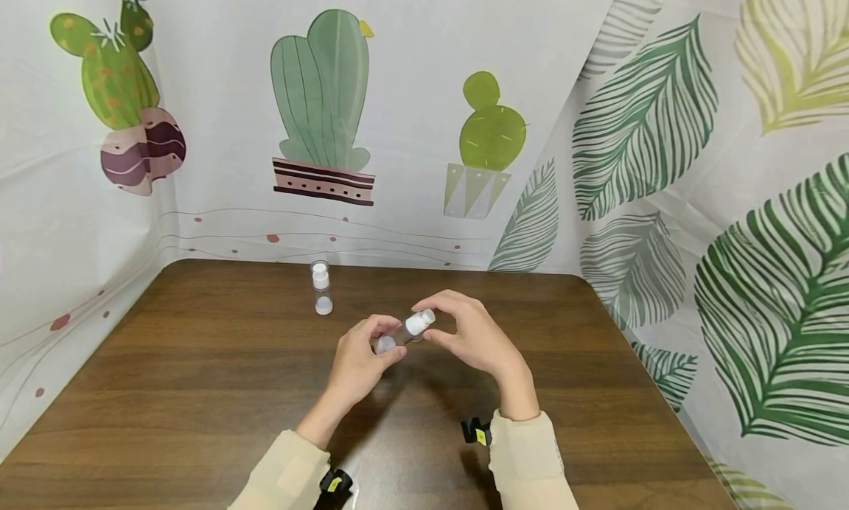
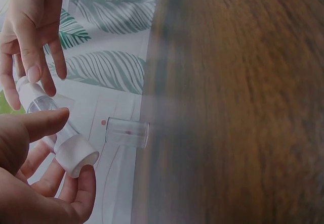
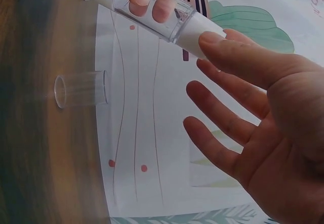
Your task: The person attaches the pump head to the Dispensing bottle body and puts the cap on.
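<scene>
A small clear pump bottle [image 1: 402, 335] with a white pump top [image 3: 192, 35] is held tilted above the table. My left hand [image 1: 361, 359] grips its lower body between thumb and fingers, with the white base end [image 2: 76, 155] showing in the left wrist view. At the upper end my right hand [image 1: 471, 333] pinches the white top between thumb and forefinger; its other fingers are spread apart. Behind the bottle a clear cylindrical cap [image 3: 82, 89] stands on the table, also seen in the left wrist view [image 2: 127, 132], and mostly hidden in the head view.
A second clear bottle [image 1: 321, 289] with a white pump and a clear cap stands near the table's back edge, left of my hands. The brown wooden table [image 1: 199, 370] meets a printed cloth [image 1: 411, 127] with cacti and leaves at the back and sides.
</scene>
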The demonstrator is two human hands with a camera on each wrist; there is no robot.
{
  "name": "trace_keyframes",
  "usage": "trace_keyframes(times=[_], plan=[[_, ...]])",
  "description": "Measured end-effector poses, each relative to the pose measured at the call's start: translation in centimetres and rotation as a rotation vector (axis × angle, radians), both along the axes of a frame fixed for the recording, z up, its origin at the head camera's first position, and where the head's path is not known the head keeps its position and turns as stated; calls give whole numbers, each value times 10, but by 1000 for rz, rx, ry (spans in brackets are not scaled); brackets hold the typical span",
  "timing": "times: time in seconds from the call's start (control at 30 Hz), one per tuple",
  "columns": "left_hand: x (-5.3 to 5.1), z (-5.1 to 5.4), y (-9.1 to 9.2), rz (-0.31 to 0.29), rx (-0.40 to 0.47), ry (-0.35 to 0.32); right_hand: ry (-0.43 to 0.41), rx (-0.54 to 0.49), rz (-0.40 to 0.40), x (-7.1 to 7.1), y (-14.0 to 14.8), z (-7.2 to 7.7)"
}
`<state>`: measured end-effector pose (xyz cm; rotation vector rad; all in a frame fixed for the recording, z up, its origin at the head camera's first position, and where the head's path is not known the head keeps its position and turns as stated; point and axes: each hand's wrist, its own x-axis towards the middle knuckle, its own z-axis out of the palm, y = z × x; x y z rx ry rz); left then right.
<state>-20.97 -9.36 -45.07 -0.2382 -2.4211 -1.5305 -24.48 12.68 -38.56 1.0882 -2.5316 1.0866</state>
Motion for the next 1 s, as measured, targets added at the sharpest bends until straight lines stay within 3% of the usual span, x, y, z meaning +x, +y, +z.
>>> trace_keyframes(times=[1.0], plan=[[0,0,0,-2,-8,-7,-52,24,-22,2,-5,1]])
